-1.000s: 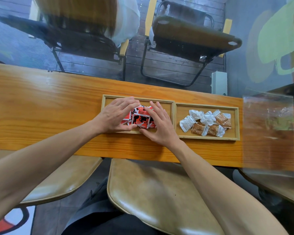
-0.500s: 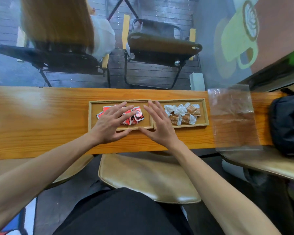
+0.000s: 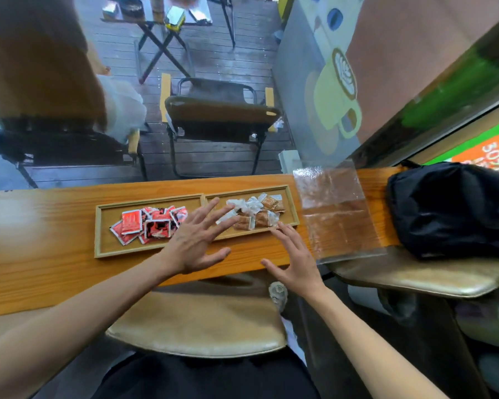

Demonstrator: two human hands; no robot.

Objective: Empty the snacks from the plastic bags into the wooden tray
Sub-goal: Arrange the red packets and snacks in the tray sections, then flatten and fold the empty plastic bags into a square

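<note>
From the head camera, both bare forearms reached forward over the long orange-brown varnished wooden worktop (image 3: 41,254). The left hand (image 3: 195,243) was spread wide, fingers straight and fanned, its grip open and holding nothing; it hovered above the divider of the shallow two-compartment wooden tray (image 3: 98,234), fingertips over the right compartment. The right hand (image 3: 296,266) was likewise open with fingers extended, holding nothing, its fingertips at the tray's near right corner. The flat square red-and-white foil snack packets (image 3: 147,224) lay in a loose heap in the left compartment, just left of the left hand. The crinkled white-and-brown wrapped snacks (image 3: 254,213) were piled in the right compartment, beyond both hands' fingertips. A clear, glossy, empty plastic bag (image 3: 336,211) lay flat on the worktop just right of the tray, its near edge hanging over the worktop's front. A black fabric bag (image 3: 450,208) sat further right.
</note>
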